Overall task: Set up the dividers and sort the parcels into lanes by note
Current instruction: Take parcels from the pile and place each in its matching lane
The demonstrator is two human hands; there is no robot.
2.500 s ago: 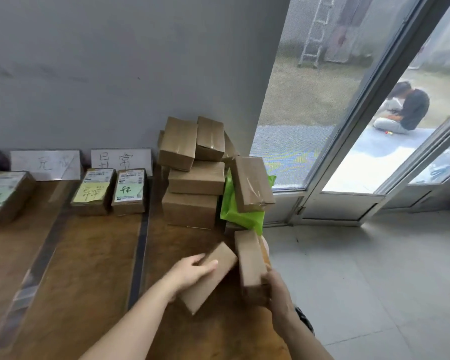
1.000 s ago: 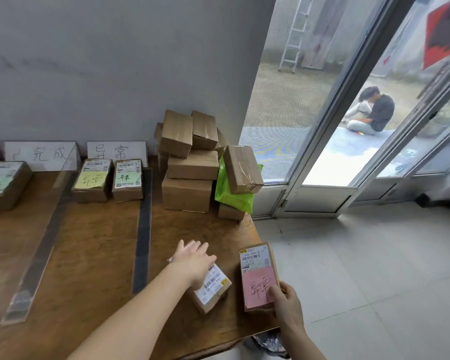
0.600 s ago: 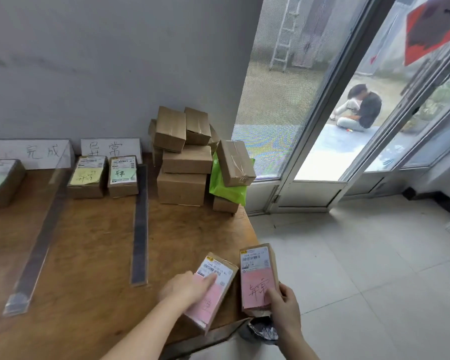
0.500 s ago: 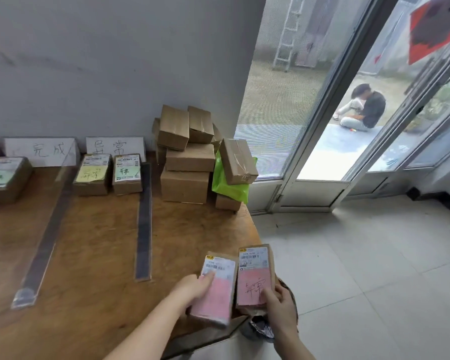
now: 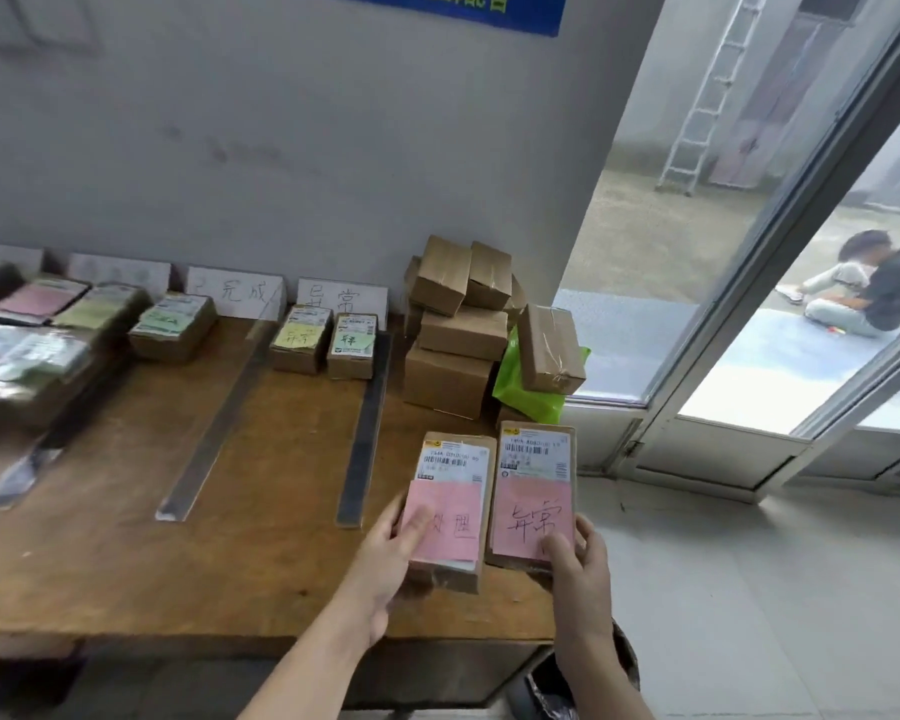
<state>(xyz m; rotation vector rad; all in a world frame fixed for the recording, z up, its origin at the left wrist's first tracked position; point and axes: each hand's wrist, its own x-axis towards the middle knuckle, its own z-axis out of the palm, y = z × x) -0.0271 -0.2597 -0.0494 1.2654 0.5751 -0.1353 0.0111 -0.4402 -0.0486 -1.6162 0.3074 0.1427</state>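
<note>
Left hand (image 5: 385,553): grips left parcel (image 5: 450,511), thumb on its pink note.
Right hand (image 5: 578,563): grips right parcel (image 5: 533,491) (side by side, touching) above table (image 5: 178,563).

Left hand (image 5: 385,553): bare from fingertips to wrist. Right hand (image 5: 578,563): likewise bare. Left forearm (image 5: 307,667), behind the left hand: uncovered along its whole visible length, to the lower edge of view. Right forearm (image 5: 609,683), behind the right hand: uncovered too, with a shorter stretch visible. Both forearms are slender and smooth in outline. Fingernail detail is too blurred to record.
</note>
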